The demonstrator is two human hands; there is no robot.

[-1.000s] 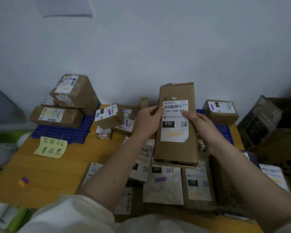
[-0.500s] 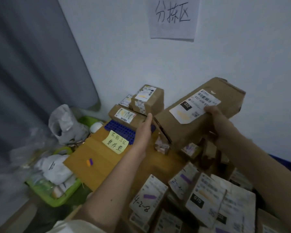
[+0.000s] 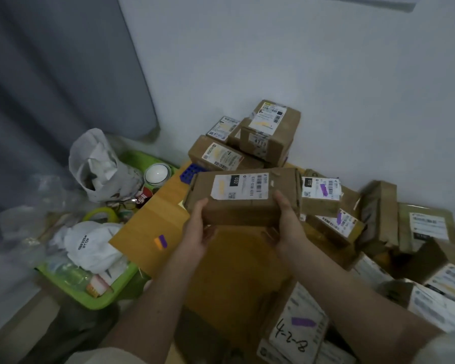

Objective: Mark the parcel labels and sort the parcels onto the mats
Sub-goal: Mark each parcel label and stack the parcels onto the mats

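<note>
Gripping a long brown parcel [image 3: 243, 197] at the centre of the frame, both hands are holding it level above the wooden table [image 3: 153, 222]. The left hand [image 3: 197, 232] is cupping the parcel's lower left end, thumb lying up its front face and fingers curling underneath. The right hand [image 3: 286, 224] is clasping the lower right end in the same way, thumb up the front. The two hands are sitting apart, one at each end.

One white label [image 3: 241, 186] is facing up on the parcel, showing a yellow stroke and a black patch reading 032.

Behind it, in the upper centre, three parcels [image 3: 267, 135] are sitting stacked on a blue mat [image 3: 188, 172], of which only a corner is showing. At the right of the frame, more parcels [image 3: 323, 195] are lying heaped together; two of them are showing purple strokes on their labels. At the bottom, one parcel marked 4-2-8 [image 3: 294, 334] is carrying a purple stroke too.

One orange and purple mark [image 3: 160, 242] is sitting on the table left of the hands. At the lower left, one green basket [image 3: 90, 298] is holding white bags.
</note>
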